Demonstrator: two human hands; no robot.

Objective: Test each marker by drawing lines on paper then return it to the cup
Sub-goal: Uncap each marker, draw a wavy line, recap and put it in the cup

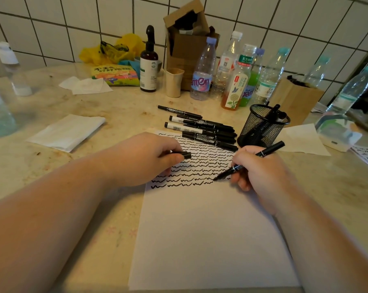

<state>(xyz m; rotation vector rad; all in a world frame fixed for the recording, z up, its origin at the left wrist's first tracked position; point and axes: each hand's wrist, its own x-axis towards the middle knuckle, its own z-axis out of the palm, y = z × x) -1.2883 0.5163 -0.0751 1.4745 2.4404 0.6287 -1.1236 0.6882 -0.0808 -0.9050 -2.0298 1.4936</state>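
Observation:
A white sheet of paper (208,233) lies before me, its upper part covered with rows of black wavy lines. My right hand (261,172) holds a black marker (227,172) with its tip touching the paper at the end of the lowest row. My left hand (149,157) rests on the paper's left edge and pinches a black marker cap (186,155). Several capped black markers (202,130) lie in a pile beyond the paper. To their right stands a black mesh cup (261,127) holding one or two markers.
Several plastic bottles (238,75), a brown pump bottle (149,64), a beige cup (173,82) and a cardboard box (187,39) stand along the tiled wall. Folded tissues (66,132) lie at left, another tissue (303,140) at right of the mesh cup.

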